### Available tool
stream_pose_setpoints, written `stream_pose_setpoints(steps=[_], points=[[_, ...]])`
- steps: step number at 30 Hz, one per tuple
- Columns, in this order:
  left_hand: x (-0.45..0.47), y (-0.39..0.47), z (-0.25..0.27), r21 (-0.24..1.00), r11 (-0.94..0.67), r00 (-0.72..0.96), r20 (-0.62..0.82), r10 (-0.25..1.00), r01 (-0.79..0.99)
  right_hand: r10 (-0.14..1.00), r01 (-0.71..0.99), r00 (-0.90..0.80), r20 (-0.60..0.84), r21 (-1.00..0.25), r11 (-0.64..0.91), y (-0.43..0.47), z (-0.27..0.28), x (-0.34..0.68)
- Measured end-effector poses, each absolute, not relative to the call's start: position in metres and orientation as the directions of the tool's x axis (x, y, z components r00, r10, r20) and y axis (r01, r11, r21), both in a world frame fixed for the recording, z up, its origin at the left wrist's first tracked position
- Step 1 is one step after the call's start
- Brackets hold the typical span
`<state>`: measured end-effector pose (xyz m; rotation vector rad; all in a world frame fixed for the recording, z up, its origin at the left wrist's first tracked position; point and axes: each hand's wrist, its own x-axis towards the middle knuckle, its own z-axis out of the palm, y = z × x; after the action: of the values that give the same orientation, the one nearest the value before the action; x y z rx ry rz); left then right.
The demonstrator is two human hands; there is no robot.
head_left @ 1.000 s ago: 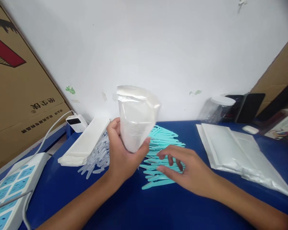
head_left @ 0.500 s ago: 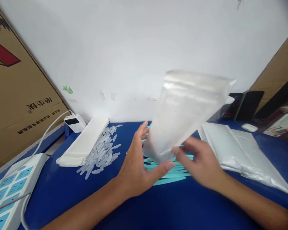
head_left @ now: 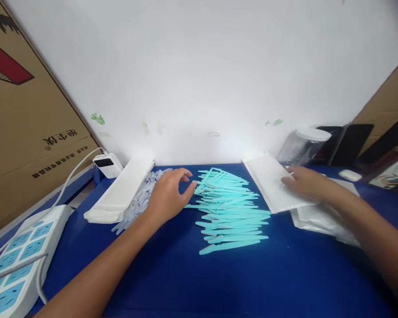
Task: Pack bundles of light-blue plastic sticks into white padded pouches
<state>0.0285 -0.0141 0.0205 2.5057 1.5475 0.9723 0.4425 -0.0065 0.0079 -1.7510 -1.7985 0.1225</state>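
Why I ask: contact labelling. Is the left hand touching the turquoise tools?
Cannot tell: the head view lines the left hand up with turquoise tools, depth unclear.

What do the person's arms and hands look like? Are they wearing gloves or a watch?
No gloves! The left hand and right hand are both bare, and I see no watch or bracelet. The left forearm and right forearm show no sleeves. The right hand is a bit blurry, so small details like nails are hard to see.
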Motion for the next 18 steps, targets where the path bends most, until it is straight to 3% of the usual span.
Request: stream_pose_setpoints(steps=[3,5,8,10,15,18], points=[[0.011,-0.007,0.032,0.086,-0.442,0.391,0.338,0.856,0.893,0.936,0.935,0.028,0.350,-0.341,0.099,-0.015,0.010,0.430],[-0.008,0.001,0.040,0.008,-0.415,0.404,0.208,0.891,0.910,0.930,0.935,-0.096,0.355,-0.287,0.206,-0.022,0.015,0.413],[-0.044,0.015,0.048,0.058,-0.335,0.335,-0.003,0.942,0.941,0.855,0.811,-0.419,0.306,-0.298,0.504,-0.034,0.019,0.382],[-0.065,0.022,0.052,0.122,-0.267,0.283,-0.152,0.947,0.956,0.813,0.740,-0.525,0.251,-0.336,0.582,-0.041,0.018,0.364],[-0.089,0.023,0.066,0.251,-0.207,0.297,-0.401,0.867,0.945,0.839,0.750,-0.535,0.105,-0.399,0.528,-0.049,0.016,0.360],[-0.083,0.020,0.066,0.279,-0.221,0.335,-0.478,0.812,0.935,0.869,0.784,-0.495,0.010,-0.426,0.452,-0.049,0.017,0.368]])
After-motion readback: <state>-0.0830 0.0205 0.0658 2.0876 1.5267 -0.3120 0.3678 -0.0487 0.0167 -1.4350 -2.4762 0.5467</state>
